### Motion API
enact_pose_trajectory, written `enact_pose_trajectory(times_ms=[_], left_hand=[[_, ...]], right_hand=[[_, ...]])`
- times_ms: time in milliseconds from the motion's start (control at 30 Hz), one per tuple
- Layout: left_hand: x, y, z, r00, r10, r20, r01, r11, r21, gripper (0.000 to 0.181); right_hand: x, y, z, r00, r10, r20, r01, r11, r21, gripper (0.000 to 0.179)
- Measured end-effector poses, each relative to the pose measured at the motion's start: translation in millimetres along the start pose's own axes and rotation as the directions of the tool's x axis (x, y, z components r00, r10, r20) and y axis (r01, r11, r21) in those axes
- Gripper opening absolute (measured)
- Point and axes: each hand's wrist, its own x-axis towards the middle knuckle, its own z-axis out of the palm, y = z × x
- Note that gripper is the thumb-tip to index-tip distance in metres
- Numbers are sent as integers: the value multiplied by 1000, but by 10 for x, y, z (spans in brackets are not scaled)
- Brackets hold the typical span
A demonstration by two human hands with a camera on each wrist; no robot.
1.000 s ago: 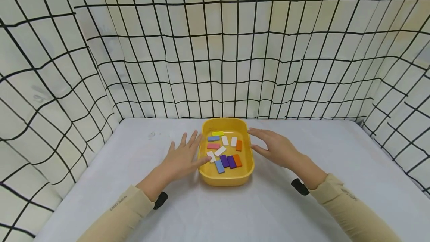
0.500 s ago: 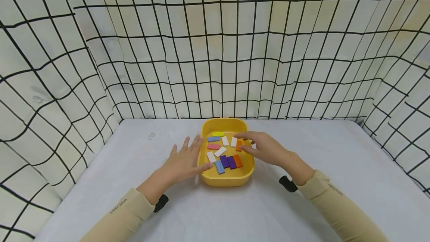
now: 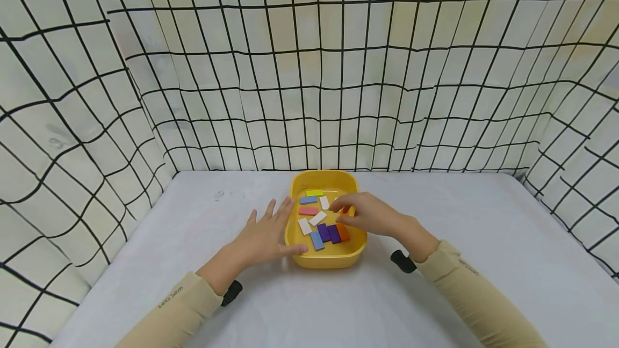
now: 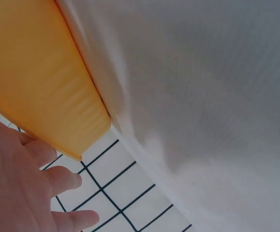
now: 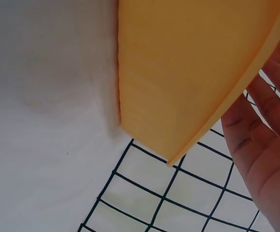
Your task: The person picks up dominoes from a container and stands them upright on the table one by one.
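Note:
A yellow plastic tray [image 3: 326,261] lies on the table with several small flat rectangular blocks in it. Among them are a yellow block [image 3: 314,193], a pink block [image 3: 308,211], blue, white and purple ones, and an orange block [image 3: 343,232]. My left hand [image 3: 261,240] spreads its fingers at the left rim, thumb over the front left of the tray. Over the right side hovers my right hand [image 3: 372,214], thumb and fingers apart, partly hiding a white and an orange block. Both wrist views show the tray's outer wall [image 4: 48,82] and hand, without the blocks.
White cloth covers the table [image 3: 309,310]. A black wire grid [image 3: 343,95] with white sheeting behind it rises at the back and both sides. A black wrist device [image 3: 403,261] sits under each sleeve cuff.
My right hand has moved left, from outside the right rim to over the blocks on that side. The left hand has slid slightly down along the left rim. The blocks look unmoved.

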Motion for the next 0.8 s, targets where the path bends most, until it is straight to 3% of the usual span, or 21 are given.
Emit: enact_pose_trajectory(times_ms=[300, 567, 800], left_hand=[[-9, 7, 9, 1000, 15, 22, -16, 1000, 24, 121], [-9, 5, 14, 999, 19, 31, -19, 1000, 18, 122], [-18, 0, -2, 999, 22, 37, -23, 999, 25, 121]], right_hand=[[129, -48, 9, 990, 91, 106, -84, 994, -66, 22], [221, -36, 84, 967, 188, 170, -165, 976, -140, 22], [300, -2, 153, 961, 192, 201, -146, 964, -223, 26]])
